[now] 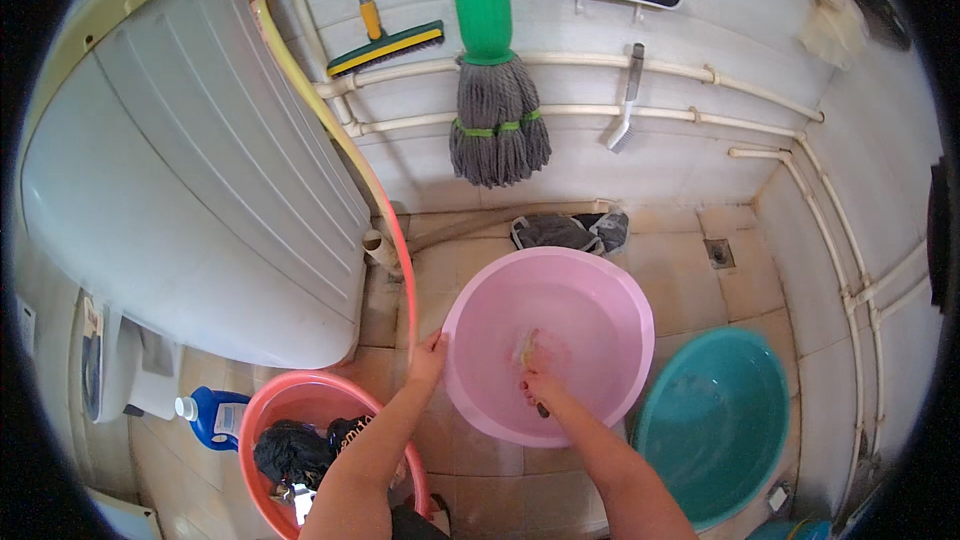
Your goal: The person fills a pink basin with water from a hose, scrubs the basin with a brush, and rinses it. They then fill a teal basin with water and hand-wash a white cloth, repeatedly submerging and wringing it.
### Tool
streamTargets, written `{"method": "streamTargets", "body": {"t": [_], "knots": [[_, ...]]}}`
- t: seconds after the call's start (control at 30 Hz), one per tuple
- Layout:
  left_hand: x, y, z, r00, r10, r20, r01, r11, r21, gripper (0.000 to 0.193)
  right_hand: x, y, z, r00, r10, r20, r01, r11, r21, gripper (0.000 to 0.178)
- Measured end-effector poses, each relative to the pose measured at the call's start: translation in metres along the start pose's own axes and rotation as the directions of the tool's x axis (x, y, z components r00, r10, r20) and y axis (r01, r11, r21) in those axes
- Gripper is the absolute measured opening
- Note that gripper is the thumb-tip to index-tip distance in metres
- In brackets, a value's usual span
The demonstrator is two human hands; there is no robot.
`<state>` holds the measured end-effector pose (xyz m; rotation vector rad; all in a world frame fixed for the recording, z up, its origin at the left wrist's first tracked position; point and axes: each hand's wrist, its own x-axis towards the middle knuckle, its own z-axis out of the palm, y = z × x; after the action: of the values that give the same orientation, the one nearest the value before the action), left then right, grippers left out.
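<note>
A large pink basin (480,410) stands on the floor in front of me. My left hand (430,354) grips its left rim, fingers closed at the edge. Inside the basin, my right hand (538,387) is closed around a slim brush-like tool (527,348). Its pale yellowish end points away from me, and a dark end (543,410) shows below my fingers. The tool touches or nearly touches the basin's bottom, and its exact kind is partly hidden. A red and yellow hose (397,230) runs down from the wall to beside my left hand, where its end is hidden.
A coral tub (262,395) with dark clothes (293,452) and a blue bottle (215,417) are at left. A teal basin (650,420) stands at right. A white appliance (200,180) fills the left. Grey cloth (565,233), a mop (500,130) and pipes (590,59) lie beyond.
</note>
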<state>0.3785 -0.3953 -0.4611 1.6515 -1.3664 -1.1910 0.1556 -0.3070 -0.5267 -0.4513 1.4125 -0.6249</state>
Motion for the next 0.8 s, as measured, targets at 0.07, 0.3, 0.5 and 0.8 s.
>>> {"method": "streamTargets", "body": {"t": [0.07,0.3,0.5,0.8], "knots": [[0.001,-0.002,0.002,0.985,-0.168,0.034,0.172,0.968,-0.183,0.038,-0.027,-0.020,0.018,0.998,-0.018,0.059,0.023,0.997,-0.078,0.042],[0.014,-0.014,0.011,0.896,-0.416,0.154,0.381,0.541,-0.750,0.055,-0.088,-0.057,0.049,0.542,-0.727,0.422,0.611,-0.004,-0.791,0.048],[0.010,0.006,0.010,0.814,-0.468,0.345,0.511,0.294,-0.808,0.070,-0.079,-0.156,0.072,0.755,-0.583,0.299,0.215,-0.211,-0.954,0.059],[0.008,-0.002,0.022,0.761,-0.602,0.241,0.367,0.093,-0.926,0.071,-0.100,-0.166,0.095,0.798,-0.431,0.421,0.212,-0.454,-0.866,0.054]]}}
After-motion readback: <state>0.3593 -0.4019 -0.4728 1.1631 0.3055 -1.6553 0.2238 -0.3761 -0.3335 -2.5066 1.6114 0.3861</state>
